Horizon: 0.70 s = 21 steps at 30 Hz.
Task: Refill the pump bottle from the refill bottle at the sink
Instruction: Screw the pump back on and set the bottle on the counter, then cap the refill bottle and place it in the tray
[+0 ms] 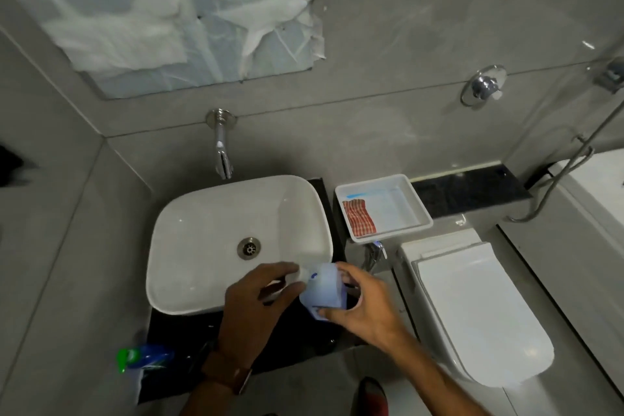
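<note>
- Over the near right corner of the white sink point(209, 223), on the dark worktop point(290, 344), the work is going on; a wall tap point(223, 155) is hanging above the basin and the drain point(249, 247) is lying open in the middle.
- To the right, a closed toilet point(479, 314) is standing, and behind it a white tray point(398, 199) is carrying a checked red cloth point(358, 218).
- The left hand point(260, 307) is reaching in from below with its fingers curled around a small pale object that looks like a cap or neck. It is blurred, so I cannot tell what exactly it is.
- The right hand point(364, 304) is grasping the pale blue bottle point(322, 290), thumb on the near side and fingers behind it. The bottle is tilting towards the left hand, just at the rim of the sink.
- A green and blue bottle point(143, 356) is standing at the near left edge of the worktop, well apart from both hands. Which bottle is the pump one, I cannot say for certain.
- In my judgement, the opening step is still in hand and no pouring has begun.
- The risk: the bottle is tilting already, so if the cap is coming off suddenly, liquid may be spilling on the worktop instead of in the basin. Also a loose cap may be slipping into the open drain.
</note>
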Each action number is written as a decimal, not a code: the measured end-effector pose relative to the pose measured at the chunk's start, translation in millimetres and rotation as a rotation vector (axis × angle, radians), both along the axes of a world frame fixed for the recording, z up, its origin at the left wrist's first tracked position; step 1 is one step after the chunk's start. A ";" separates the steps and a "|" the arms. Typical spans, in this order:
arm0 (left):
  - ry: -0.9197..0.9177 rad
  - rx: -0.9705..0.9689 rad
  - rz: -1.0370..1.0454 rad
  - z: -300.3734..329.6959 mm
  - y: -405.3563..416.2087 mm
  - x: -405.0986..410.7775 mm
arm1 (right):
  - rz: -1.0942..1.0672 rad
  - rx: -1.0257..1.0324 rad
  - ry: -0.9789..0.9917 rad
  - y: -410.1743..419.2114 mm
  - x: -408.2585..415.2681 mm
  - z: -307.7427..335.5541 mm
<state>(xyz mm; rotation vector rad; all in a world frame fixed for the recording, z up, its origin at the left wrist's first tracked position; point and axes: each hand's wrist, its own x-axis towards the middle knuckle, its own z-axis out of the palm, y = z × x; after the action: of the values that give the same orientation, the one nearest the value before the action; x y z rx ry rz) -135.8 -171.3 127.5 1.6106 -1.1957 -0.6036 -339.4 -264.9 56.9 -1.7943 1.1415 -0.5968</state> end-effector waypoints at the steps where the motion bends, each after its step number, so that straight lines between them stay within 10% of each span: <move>1: -0.017 -0.047 -0.024 17.5 -6.5 2.1 | 0.005 -0.028 -0.008 -5.6 4.9 18.1; 21: -0.106 -0.383 -0.035 156.8 -59.6 43.2 | 0.017 -0.139 -0.075 -27.2 64.0 187.5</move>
<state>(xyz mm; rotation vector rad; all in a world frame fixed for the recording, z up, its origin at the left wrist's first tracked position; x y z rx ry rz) -92.6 -230.9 284.3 1.3111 -1.3283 -0.2894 -275.4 -292.0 244.3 -1.8808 1.0556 -0.7427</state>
